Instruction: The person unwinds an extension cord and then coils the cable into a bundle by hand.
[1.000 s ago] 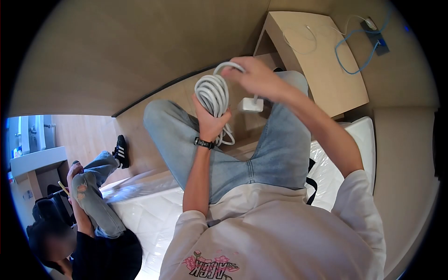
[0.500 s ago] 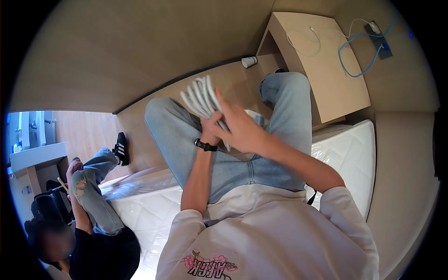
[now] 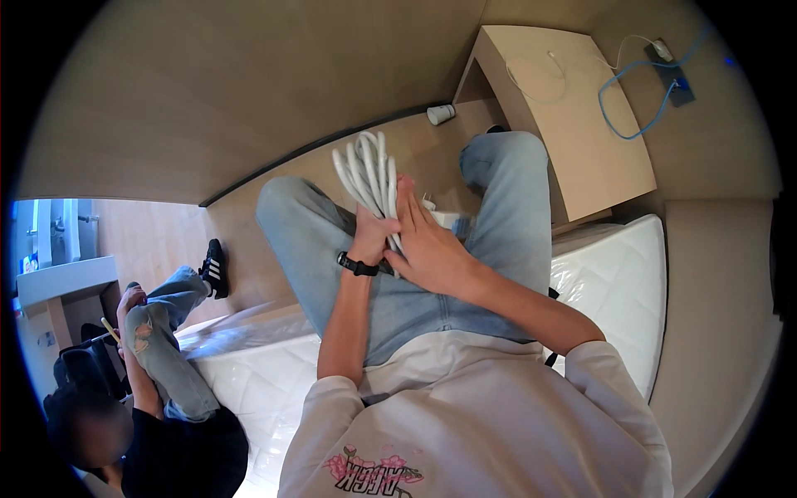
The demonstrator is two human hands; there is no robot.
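A bundle of thick white cable (image 3: 365,170) in several loops stands up between my hands, above my lap. My left hand (image 3: 371,238), with a black watch at its wrist, closes round the lower part of the loops. Against the bundle's right side presses my right hand (image 3: 432,249), its fingers together and pointing up, its thumb near my left hand. The palms hide the lower end of the cable. Behind my right hand, between my knees, a white object (image 3: 448,220) is partly hidden, and I cannot make out its kind.
A wooden cabinet (image 3: 573,124) on the right has a thin white cable on top. A blue cable (image 3: 604,104) runs to the wall socket. A white cup (image 3: 441,114) lies on its side by the wall. Another person (image 3: 187,452) sits on the plastic-wrapped mattress (image 3: 249,373) at left.
The cable bundle has shifted slightly right and turned more upright. My right hand has come down a little and lies closer along the loops.
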